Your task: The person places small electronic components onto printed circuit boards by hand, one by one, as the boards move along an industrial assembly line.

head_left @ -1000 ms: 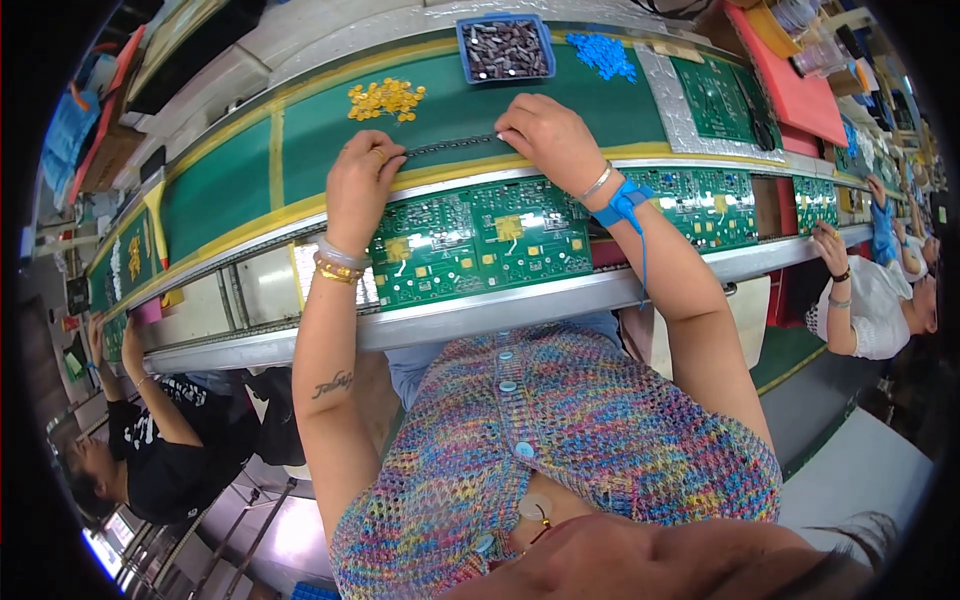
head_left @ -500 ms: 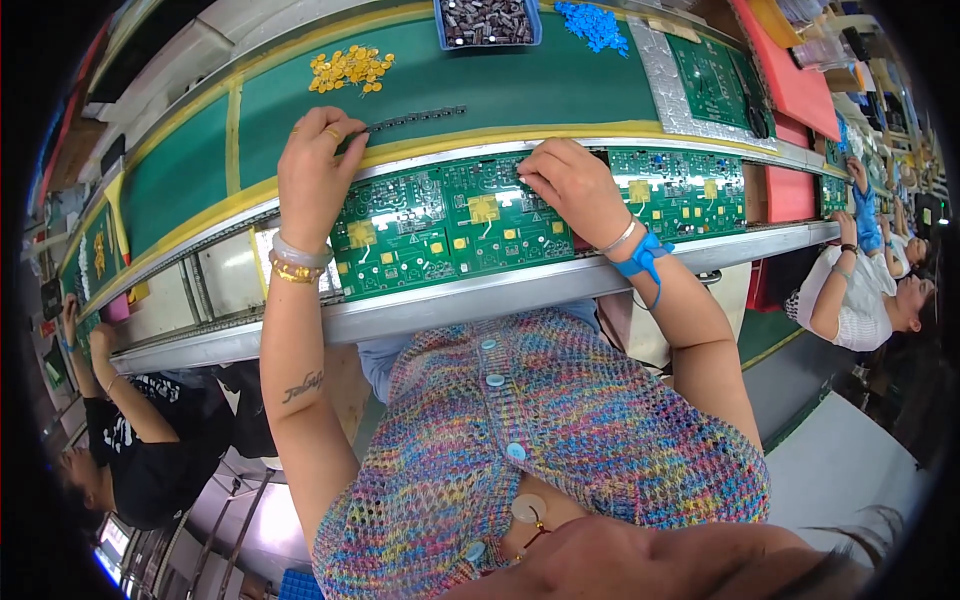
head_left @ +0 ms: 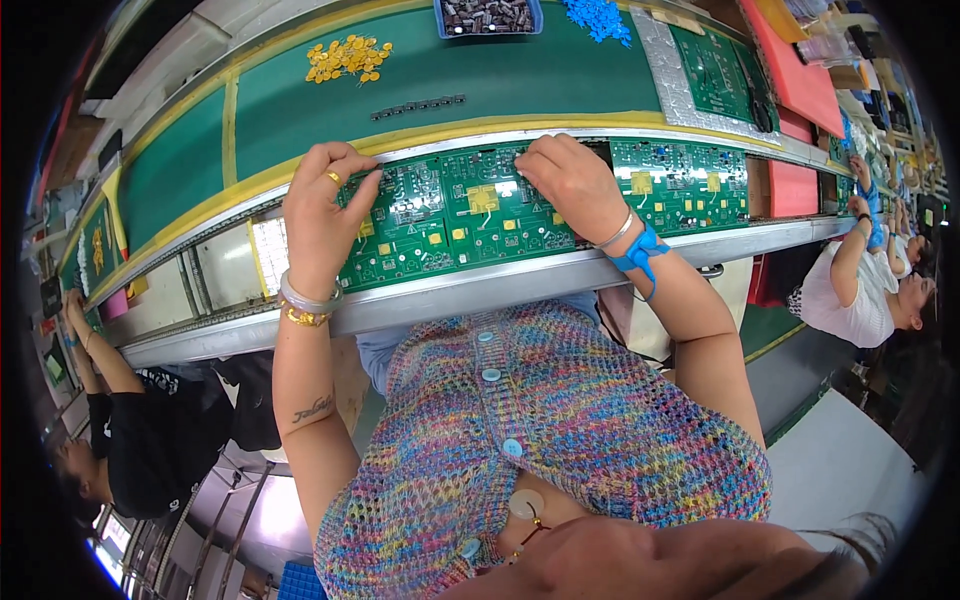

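Observation:
A green circuit board (head_left: 445, 240) with yellow square parts lies in the metal conveyor track below both hands. At its far left corner is my left hand (head_left: 322, 215), thumb and forefinger brought together; any small part between them is hidden. My right hand (head_left: 572, 185) bends over the far edge of the same board, fingertips pinched close to its surface, and what they hold cannot be made out. Beyond the track, a short row of small black components (head_left: 418, 107) lies on the green bench mat (head_left: 280, 110).
Farther back are a pile of yellow disc components (head_left: 347, 60), a blue bin (head_left: 490, 38) of dark parts and blue components (head_left: 598, 22). Another populated board (head_left: 680, 200) sits right in the track. The metal rail (head_left: 450, 285) runs along the near side. Co-workers sit at both sides.
My left hand has moved from the left end of the black component row nearer, to the board's far left corner. My right hand has stayed nearly in place.

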Motion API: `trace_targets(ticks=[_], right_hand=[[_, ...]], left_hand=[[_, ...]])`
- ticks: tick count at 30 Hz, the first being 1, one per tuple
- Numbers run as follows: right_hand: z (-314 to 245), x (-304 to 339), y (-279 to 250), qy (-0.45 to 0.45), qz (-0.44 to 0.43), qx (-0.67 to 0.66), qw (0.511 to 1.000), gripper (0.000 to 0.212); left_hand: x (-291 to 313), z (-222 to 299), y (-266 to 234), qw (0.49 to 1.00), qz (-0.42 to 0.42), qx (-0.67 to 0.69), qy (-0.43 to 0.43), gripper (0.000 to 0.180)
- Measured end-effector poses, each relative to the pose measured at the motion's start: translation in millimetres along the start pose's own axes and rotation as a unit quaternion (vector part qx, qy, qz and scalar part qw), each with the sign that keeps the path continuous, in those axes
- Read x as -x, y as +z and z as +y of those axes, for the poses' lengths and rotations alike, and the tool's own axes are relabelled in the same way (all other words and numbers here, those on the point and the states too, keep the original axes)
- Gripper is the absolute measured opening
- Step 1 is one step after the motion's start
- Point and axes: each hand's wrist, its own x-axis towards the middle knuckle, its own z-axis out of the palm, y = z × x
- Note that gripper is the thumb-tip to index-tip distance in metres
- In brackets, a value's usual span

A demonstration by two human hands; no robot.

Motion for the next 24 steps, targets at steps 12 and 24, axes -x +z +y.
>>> trace_targets(ticks=[12,24], right_hand=[[158.3,-46.2,-33.9,0.096,0.090,0.125,0.983,0.017],[167.7,-41.4,-17.8,0.123,0.058,0.084,0.987,0.011]], left_hand=[[22.8,-0.3,-7.0,0.999,-0.030,0.002,-0.027,0.014],[19.7,-3.8,10.9,0.995,-0.050,-0.079,0.021,0.013]])
